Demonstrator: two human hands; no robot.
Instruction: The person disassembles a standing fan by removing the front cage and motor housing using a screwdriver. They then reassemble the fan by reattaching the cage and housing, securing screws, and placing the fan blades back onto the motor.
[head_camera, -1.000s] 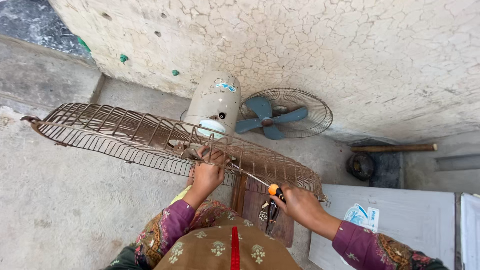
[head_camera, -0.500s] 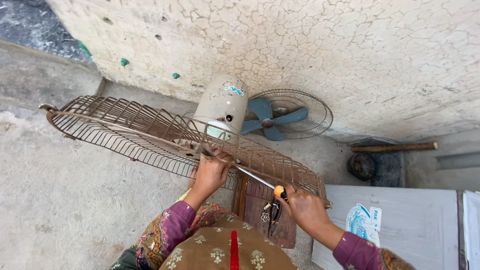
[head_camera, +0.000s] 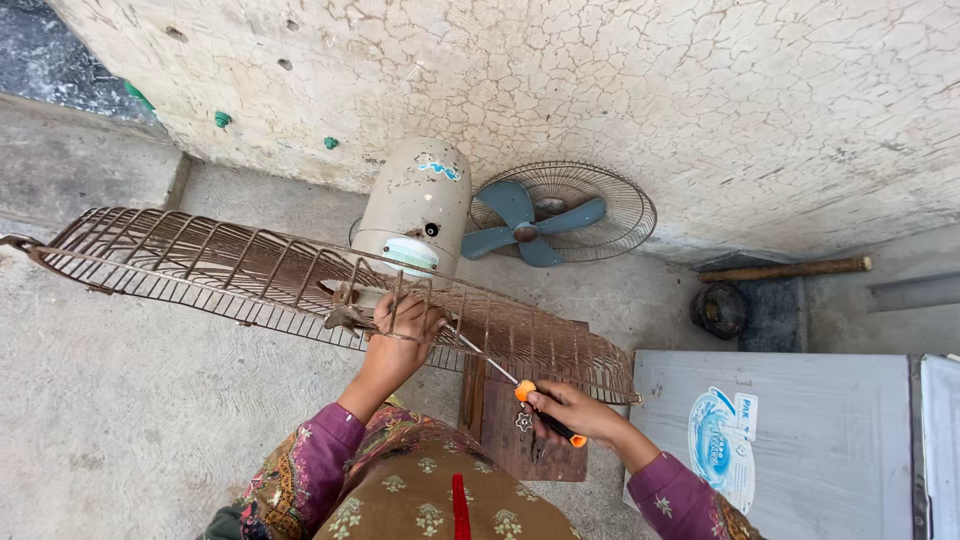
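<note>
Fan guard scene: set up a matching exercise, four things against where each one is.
Things:
1. fan guard
2. screwdriver
3. blue fan blades
4. wooden stick

Places:
A. on the floor by the wall, at the right
B. behind a round wire grille near the wall
C. in the right hand
D. held at its hub by the left hand

Pairs: 1-D, 2-C, 3-B, 4-A
</note>
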